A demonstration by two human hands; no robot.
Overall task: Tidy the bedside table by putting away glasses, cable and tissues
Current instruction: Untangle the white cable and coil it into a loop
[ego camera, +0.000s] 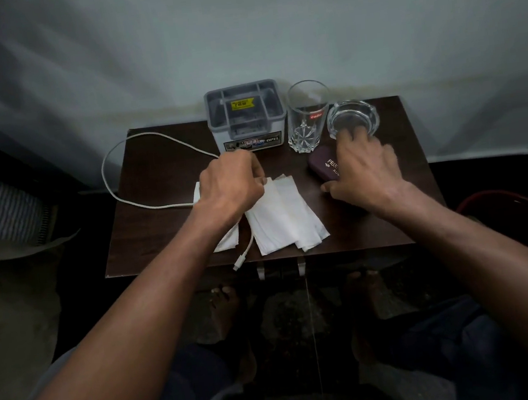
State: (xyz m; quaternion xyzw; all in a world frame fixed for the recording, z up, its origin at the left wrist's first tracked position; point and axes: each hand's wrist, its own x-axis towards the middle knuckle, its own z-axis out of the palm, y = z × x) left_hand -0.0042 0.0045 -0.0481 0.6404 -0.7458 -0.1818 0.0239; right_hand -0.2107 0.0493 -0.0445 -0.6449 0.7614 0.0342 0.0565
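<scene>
Two hands are working across the cluttered bedside table (149, 245) as I am clearing it.

My left hand (233, 183) is closing into a loose fist at the white cable (113, 187), which is looping off the table's left edge and trailing under the tissues (282, 217) to its plug at the front; I am pinching it, I judge, to gather the slack. My right hand (364, 172) is lying spread and flat over the maroon glasses case (324, 165), fingertips reaching the glass ashtray (353, 117), gripping nothing yet. A grey organiser box (246, 116) and a tumbler (307, 119) are standing along the back, likely where the cable is heading.
</scene>
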